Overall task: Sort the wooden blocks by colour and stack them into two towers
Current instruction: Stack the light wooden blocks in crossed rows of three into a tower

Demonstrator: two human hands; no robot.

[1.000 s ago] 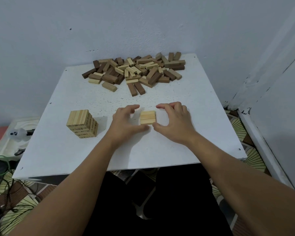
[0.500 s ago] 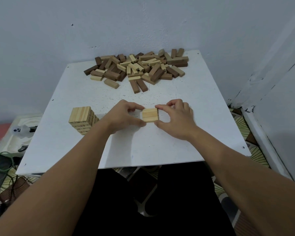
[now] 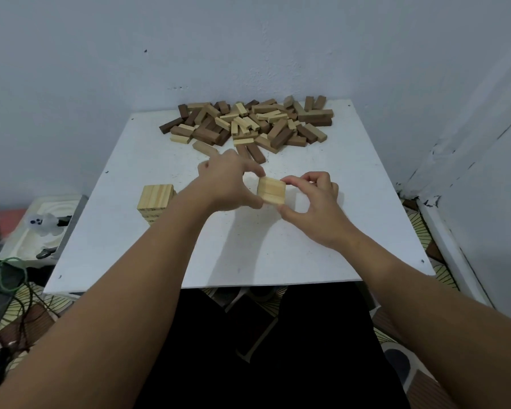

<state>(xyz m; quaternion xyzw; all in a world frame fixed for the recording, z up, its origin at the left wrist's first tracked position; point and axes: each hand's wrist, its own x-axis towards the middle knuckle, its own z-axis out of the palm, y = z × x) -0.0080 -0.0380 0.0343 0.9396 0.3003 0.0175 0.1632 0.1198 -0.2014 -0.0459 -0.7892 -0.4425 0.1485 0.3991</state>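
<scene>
Blocks (image 3: 248, 125) lie heaped at the table's (image 3: 278, 252) far edge, unsorted. Light tower (image 3: 155, 200) stands left, clear of work. Left hand (image 3: 229, 184) and right hand (image 3: 313, 202) pinch a three-block layer (image 3: 271, 194) between curled fingertips, likely squaring it.

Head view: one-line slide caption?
Both hands pinch a light block layer on the table, between tower and pile.

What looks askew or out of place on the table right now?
Nothing stands out. The light tower stands square, the unsorted pile lies loose at the far edge as expected, and the left hand and right hand hold a neat set of light blocks between them.
</scene>
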